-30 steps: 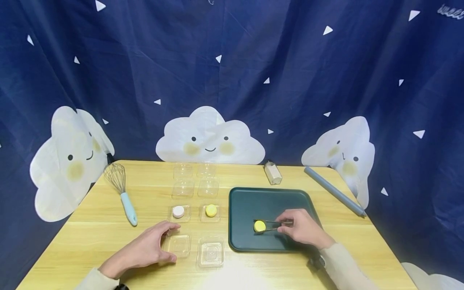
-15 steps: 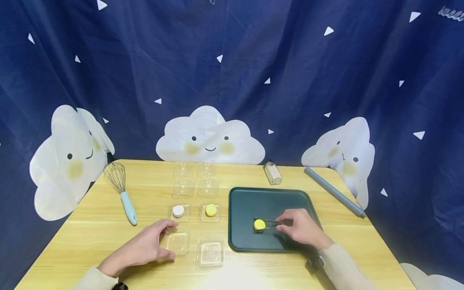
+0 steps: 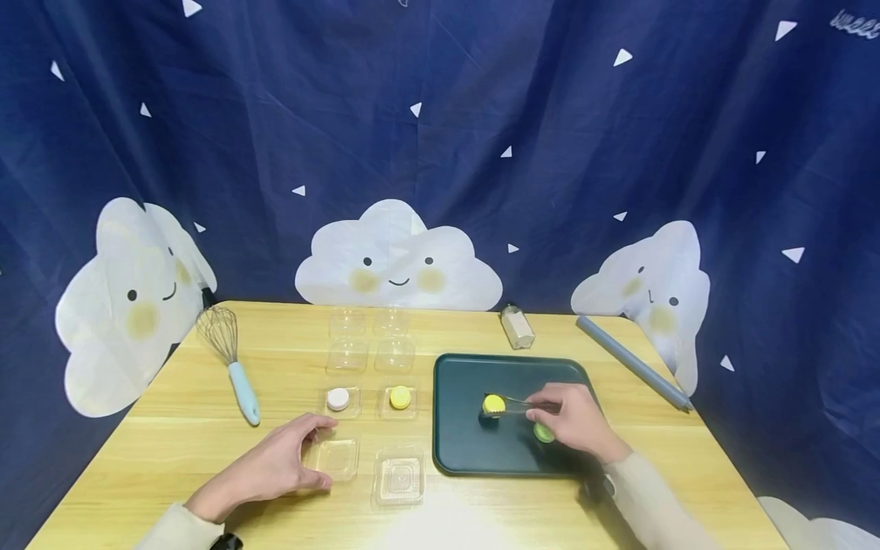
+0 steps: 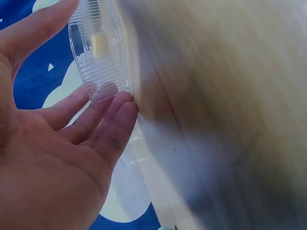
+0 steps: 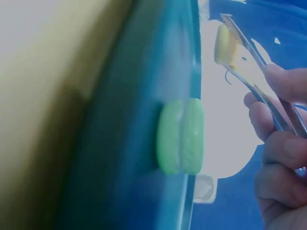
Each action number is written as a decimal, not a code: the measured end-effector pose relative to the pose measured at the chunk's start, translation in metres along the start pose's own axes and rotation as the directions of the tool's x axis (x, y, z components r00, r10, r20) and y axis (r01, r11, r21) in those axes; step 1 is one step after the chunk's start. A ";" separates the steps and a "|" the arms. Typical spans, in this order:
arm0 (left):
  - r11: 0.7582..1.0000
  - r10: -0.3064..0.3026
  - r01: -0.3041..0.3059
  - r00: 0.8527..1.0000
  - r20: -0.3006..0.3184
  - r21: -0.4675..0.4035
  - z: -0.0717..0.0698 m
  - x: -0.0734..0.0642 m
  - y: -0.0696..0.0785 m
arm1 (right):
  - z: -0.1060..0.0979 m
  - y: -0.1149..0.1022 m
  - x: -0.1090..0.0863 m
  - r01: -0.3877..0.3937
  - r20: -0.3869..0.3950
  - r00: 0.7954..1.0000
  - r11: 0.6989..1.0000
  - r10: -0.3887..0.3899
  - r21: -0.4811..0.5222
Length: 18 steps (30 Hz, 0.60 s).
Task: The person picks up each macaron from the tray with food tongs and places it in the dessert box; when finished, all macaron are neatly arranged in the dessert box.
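My right hand [image 3: 574,420] grips metal tongs [image 3: 522,406], whose tips pinch a yellow macaron [image 3: 493,405] above the dark green tray [image 3: 474,456]. In the right wrist view that macaron [image 5: 222,44] is lifted clear of the tray. Partly behind the right hand, a green macaron [image 3: 544,433] lies on the tray; the right wrist view shows this green macaron [image 5: 181,136] up close. My left hand [image 3: 264,470] holds the near-left clear plastic box [image 3: 338,458] on the table, thumb on one side and fingers on the other, as the left wrist view shows with the box [image 4: 103,57].
Behind the left hand, a pink macaron [image 3: 338,399] and a yellow macaron [image 3: 400,398] sit in clear boxes. Another clear box [image 3: 400,479] stands near the front, and several clear pieces [image 3: 347,357] farther back. A whisk [image 3: 241,382], a bottle [image 3: 517,328] and a grey rod [image 3: 632,363] lie around.
The tongs have closed on the yellow macaron and raised it off the tray, away from me. The green macaron has come into sight. My left hand and its box shifted slightly left and back.
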<state>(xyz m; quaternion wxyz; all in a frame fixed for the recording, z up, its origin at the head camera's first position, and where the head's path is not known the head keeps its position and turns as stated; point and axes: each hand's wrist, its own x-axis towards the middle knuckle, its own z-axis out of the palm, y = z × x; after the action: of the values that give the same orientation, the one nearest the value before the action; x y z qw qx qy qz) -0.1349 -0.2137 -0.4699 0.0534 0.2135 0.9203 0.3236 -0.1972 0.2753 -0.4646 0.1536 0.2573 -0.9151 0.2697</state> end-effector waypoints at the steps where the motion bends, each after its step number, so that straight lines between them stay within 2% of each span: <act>1: 1.000 -0.002 0.002 1.000 0.000 0.001 0.000 0.000 0.000 | -0.001 0.000 0.002 0.003 -0.021 1.000 1.000 -0.003 -0.001; 7: 1.000 -0.009 0.009 1.000 0.010 -0.006 0.000 0.001 -0.001 | -0.006 -0.004 0.018 -0.014 -0.125 0.992 0.999 0.020 0.051; 13: 1.000 -0.007 0.008 1.000 0.012 -0.013 0.000 0.001 -0.001 | -0.012 -0.021 0.037 -0.053 -0.197 0.977 0.987 0.082 0.150; 18: 1.000 -0.004 0.005 1.000 0.007 -0.014 0.000 0.001 -0.002 | -0.012 -0.037 0.056 -0.009 -0.245 0.967 0.973 0.067 0.229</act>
<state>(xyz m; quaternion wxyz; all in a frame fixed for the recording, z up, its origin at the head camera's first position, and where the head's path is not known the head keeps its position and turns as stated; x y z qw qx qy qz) -0.1368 -0.2147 -0.4706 0.0588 0.2122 0.9183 0.3289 -0.2207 0.2337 -0.4165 0.2328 0.2191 -0.8563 0.4056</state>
